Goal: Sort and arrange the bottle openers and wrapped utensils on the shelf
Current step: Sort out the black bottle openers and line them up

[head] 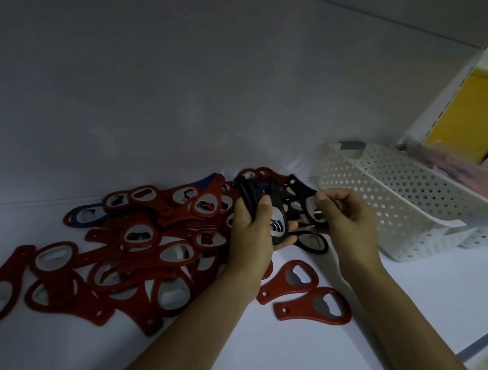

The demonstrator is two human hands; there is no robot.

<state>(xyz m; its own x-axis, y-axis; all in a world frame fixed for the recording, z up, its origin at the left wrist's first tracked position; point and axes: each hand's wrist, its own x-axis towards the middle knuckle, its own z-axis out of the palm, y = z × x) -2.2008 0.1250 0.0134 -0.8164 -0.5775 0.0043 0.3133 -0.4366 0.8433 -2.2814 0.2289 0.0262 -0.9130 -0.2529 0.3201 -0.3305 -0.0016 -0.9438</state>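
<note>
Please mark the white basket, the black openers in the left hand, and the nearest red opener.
white basket (403, 198): head view, perforated side wall.
black openers (279, 209): head view, rim of the front one.
nearest red opener (299, 305): head view, its red neck.

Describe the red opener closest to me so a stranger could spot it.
Find the white perforated basket on the shelf's right. Left of it, nearer the camera, one red opener lies apart from the red pile. Yours is the opener even nearer, lowest in view.
</note>
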